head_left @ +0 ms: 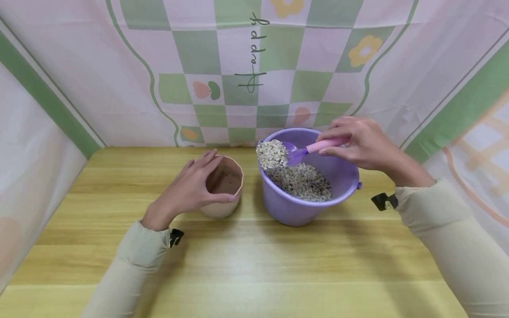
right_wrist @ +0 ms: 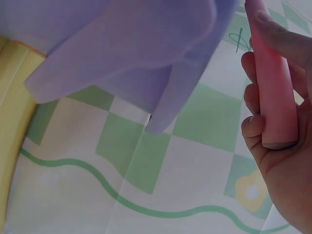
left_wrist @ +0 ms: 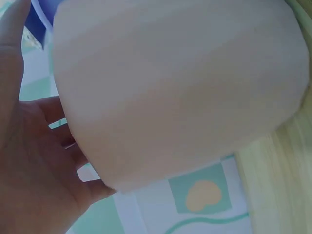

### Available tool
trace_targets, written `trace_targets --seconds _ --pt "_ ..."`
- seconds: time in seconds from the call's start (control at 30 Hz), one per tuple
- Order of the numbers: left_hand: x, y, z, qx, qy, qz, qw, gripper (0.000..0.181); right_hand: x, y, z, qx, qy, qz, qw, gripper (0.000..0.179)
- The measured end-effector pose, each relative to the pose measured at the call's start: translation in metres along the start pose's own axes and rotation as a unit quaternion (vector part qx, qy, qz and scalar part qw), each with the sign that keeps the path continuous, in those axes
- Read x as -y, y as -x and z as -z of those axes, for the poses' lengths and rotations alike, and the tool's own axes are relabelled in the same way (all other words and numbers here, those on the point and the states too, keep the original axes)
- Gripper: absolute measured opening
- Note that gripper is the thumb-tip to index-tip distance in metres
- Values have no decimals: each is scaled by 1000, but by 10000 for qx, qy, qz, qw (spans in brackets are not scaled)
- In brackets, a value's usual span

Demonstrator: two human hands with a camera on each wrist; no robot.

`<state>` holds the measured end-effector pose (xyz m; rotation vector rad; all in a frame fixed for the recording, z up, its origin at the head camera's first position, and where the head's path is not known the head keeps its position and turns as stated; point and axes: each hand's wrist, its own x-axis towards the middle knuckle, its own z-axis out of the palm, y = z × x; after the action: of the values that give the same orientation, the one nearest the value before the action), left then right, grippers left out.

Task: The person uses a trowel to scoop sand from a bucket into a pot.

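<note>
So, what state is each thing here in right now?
Purple bucket: upright, partly filled with grainy mix.
Scoop: loaded with pale flakes, over the bucket's edge.
Beige pot: upright, open-topped; contents unclear.
Left fingers: spread around the pot.
Right fingers: curled around the scoop's pink handle.
Patterned cloth: hanging, faintly creased.

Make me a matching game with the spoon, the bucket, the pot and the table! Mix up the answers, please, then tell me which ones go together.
Things:
1. spoon
2. bucket
3. pot
4. table

Matches:
a. beige, touched by the left hand
b. underneath, with a wood-like pattern
c. light purple, with grainy bits inside
d. pink-handled, held by the right hand

Right pairs: 1-d, 2-c, 3-a, 4-b
</note>
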<state>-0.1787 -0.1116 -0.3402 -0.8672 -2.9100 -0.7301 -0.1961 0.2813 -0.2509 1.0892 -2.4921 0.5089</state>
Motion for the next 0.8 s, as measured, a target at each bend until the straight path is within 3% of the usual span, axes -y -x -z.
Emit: trace_targets --seconds 0.23,0.43,0.8 --pt "13 6 1 -52 183 -96 9998 113 6 -6 -1 70 47 -169 9998 28" --pt "21 9 2 -114 337 -145 9993 114 9 -10 -2 37 103 -18 9999 29" --pt "31 13 -1 -18 396 236 9989 126 17 -21 -5 98 49 0 9999 31"
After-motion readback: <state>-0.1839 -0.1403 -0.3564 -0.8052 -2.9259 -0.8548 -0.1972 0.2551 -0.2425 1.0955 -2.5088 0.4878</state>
